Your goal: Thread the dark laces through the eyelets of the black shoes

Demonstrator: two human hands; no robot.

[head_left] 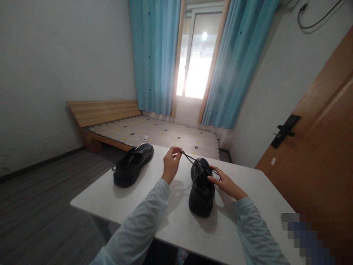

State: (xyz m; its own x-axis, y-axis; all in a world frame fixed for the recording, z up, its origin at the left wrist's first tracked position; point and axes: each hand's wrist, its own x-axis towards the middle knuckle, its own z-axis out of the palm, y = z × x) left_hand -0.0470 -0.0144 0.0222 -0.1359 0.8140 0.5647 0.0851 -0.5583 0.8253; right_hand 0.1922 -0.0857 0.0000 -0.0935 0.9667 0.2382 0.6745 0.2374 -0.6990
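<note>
A black lace-up shoe (201, 197) stands on the white table, its heel towards me and its toe pointing away. My left hand (171, 162) is raised left of the shoe, thumb and fingers pinched on a black shoelace (188, 157) that stretches back to the shoe's front. On the other side, my right hand (224, 181) rests against the shoe's upper near its opening. Its fingers curl by a lace at the right edge; whether they grip the lace or the shoe is hard to make out. Further left sits a second black shoe (129, 169), untouched.
The white table (96, 197) spans the space before me. Beyond it is a bed (171, 132) with a small white remote (145, 138) on it. Blue curtains (157, 55) flank a bright window. A brown door (311, 129) stands at the right.
</note>
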